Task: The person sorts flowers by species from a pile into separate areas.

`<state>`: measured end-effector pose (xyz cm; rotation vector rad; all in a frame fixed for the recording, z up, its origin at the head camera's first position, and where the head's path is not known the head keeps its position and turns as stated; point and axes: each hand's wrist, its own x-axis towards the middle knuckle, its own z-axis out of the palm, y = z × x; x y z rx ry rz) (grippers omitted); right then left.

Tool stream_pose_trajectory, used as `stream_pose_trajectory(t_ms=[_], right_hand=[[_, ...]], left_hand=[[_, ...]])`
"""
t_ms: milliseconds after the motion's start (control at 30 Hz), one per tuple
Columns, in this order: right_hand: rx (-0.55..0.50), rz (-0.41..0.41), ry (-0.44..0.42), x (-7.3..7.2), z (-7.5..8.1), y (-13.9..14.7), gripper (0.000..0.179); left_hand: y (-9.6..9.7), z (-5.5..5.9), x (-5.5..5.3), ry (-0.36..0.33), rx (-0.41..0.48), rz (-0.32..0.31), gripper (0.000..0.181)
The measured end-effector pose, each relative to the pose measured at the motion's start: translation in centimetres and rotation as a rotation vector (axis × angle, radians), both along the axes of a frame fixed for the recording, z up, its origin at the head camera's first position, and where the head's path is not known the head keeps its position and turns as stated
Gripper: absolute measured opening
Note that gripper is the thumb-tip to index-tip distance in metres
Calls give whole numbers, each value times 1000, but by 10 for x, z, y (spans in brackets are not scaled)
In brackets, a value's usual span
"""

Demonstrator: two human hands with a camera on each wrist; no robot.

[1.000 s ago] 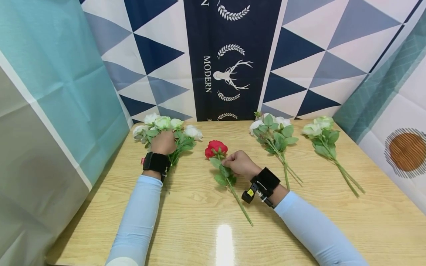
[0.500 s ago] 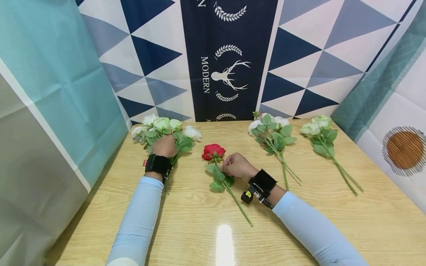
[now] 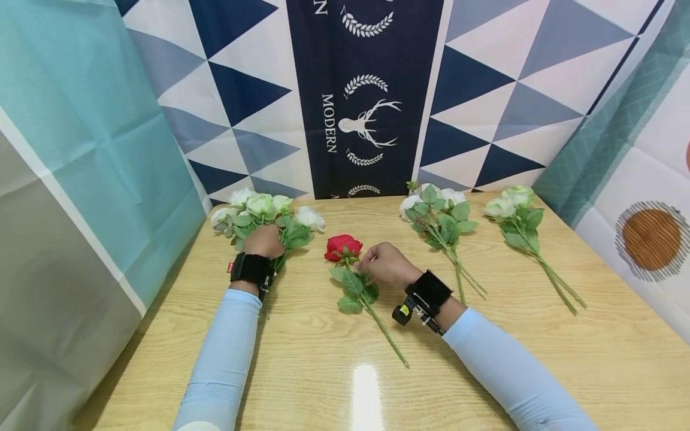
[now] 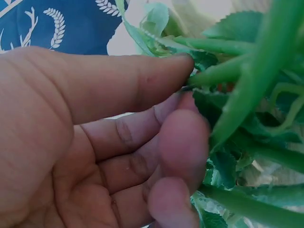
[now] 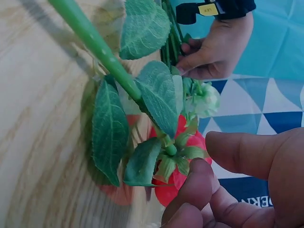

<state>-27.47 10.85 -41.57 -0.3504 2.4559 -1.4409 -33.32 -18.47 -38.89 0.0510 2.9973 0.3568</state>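
Observation:
A single red rose (image 3: 343, 246) with a leafy green stem lies on the wooden table. My right hand (image 3: 390, 264) is beside its upper stem, fingers bent. In the right wrist view, a gap shows between the thumb (image 5: 242, 154) and index finger, with nothing held there. At the back left lies a bunch of white and pale green roses (image 3: 260, 206). Above its stems is my left hand (image 3: 264, 243). In the left wrist view, its thumb and curled fingers pinch a thin green stem (image 4: 221, 71) among the leaves; the exact grip is partly hidden.
White roses (image 3: 444, 215) with long stems lie at the back right. Further right are pale green roses (image 3: 520, 218). A patterned cloth (image 3: 366, 102) rises behind the wooden table (image 3: 312, 371), and a teal and grey curtain (image 3: 91, 161) borders its left side.
My right hand has moved off the red rose's leaves, and the rose's head has settled slightly left and toward me. My left hand has shifted slightly toward me at the white and green bunch.

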Motion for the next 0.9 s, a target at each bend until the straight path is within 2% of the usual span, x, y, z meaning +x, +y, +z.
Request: stream_pose_trajectory(t_ms=[233,433,633,900], right_hand=[[-21,10,-13,-2,2,3,21],[-41,26,-23,-1,8,6,22],[-22,-1,3,-1,18,10,26],[27,-13,85,-3,24,16,20]], left_hand=[[-7,5,1,-27,97,-30,19],[-10,14,2,-27,195,-34,36],[-15,19,4,46,249,-30,52],[-18,26,10,113,288,-66,52]])
